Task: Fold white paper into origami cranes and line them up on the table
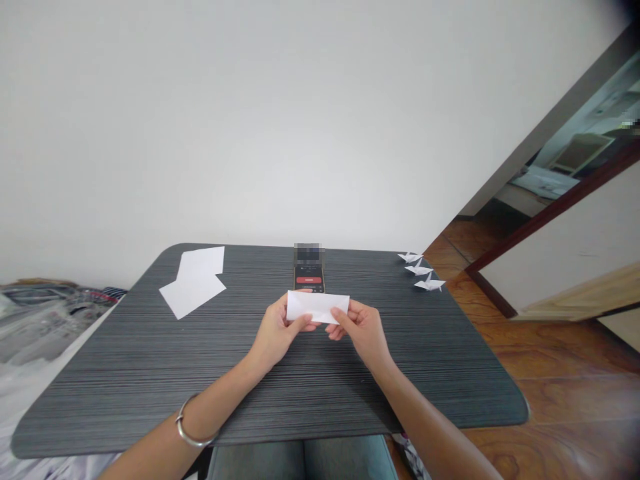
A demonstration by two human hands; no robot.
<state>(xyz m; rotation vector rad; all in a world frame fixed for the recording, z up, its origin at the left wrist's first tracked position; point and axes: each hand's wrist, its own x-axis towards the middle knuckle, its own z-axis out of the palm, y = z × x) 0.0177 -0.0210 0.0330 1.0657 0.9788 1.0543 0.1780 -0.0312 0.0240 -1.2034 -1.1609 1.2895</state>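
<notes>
Between my two hands is a folded sheet of white paper [316,305], a wide flat rectangle raised over the middle of the table. My left hand [281,328] grips its left part, thumb along the lower edge and fingers behind. At the lower right, my right hand [364,328] pinches the paper with the thumb in front; some of its fingers curl underneath. Just beyond the paper lies a phone [309,270] with a lit screen, its near end partly covered by paper and hand.
White paper sheets [196,287] overlap at the table's far left. Three white origami cranes [419,270] line the far right edge. The dark ribbed table [200,387] stands against a white wall [310,120]. Wooden floor [560,387] lies right, plastic-wrapped things [55,320] left.
</notes>
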